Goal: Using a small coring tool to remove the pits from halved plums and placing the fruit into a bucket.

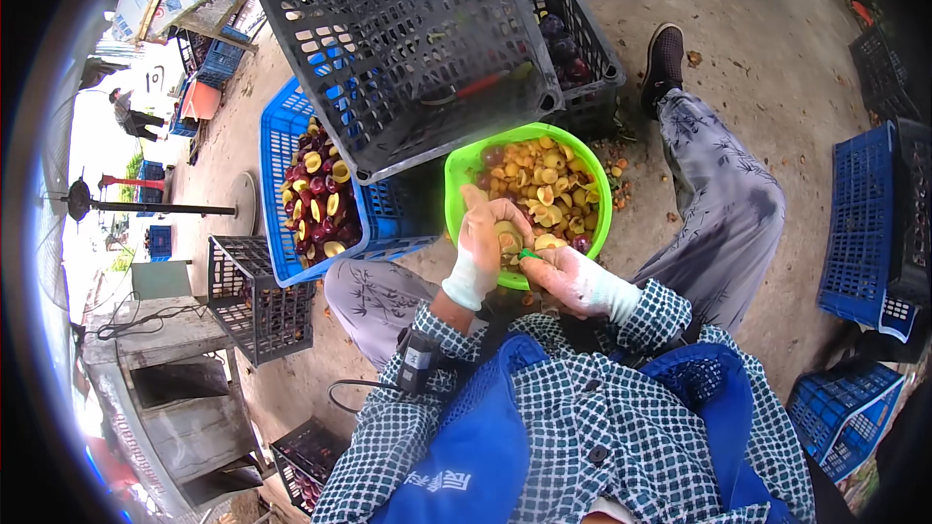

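Over the near rim of a lime-green basin (604, 196), my left hand (482, 243) has its fingers curled round a yellow-fleshed plum piece (509, 237). Beside it, my right hand (573, 278) pinches a small tool with a green end (527, 254), close to that fruit; its blade or tip cannot be made out. Both hands wear pale gloves that leave fingers bare. Inside the basin lie many yellow fruit pieces (546, 184) and a few dark plums. To the left, a blue crate (275, 160) holds dark red plums (316, 199), many cut open to show yellow flesh.
A black crate (388, 39) leans tilted over the blue crate and basin, with a red-handled tool (476, 86) on it. Behind stands another black crate (602, 68) with whole plums. Blue crates (859, 223) line the right side. A person (136, 116) stands far left.
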{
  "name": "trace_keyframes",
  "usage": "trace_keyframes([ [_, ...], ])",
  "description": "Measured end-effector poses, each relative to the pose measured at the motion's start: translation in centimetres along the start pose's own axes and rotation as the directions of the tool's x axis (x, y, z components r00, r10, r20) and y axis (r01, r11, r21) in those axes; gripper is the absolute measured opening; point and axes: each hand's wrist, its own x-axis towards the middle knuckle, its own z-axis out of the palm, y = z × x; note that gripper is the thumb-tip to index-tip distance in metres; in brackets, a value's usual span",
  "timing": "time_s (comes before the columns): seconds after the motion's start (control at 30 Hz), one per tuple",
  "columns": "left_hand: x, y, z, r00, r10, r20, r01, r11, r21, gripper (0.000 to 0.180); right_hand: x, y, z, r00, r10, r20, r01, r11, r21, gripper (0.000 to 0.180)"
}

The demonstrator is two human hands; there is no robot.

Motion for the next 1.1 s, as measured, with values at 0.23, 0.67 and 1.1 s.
trace_keyframes([
  [0.23,0.8,-0.5,1.4,0.972,-0.070,-0.224,-0.009,0.943,-0.331,0.094,1.0,1.9,2.2,0.894,-0.320,-0.314,0.277,0.945,-0.173,0.032],
  [0.67,0.1,1.4,0.4,0.994,0.078,-0.071,-0.074,0.996,0.056,0.096,-0.1,0.1,0.8,0.979,-0.162,-0.123,0.154,0.986,-0.070,0.034],
  [1.1,0.1,1.0,2.4,0.964,-0.029,-0.265,-0.075,0.924,-0.376,0.090,0.4,0.7,2.5,0.817,-0.453,-0.357,0.332,0.875,-0.351,0.031],
])
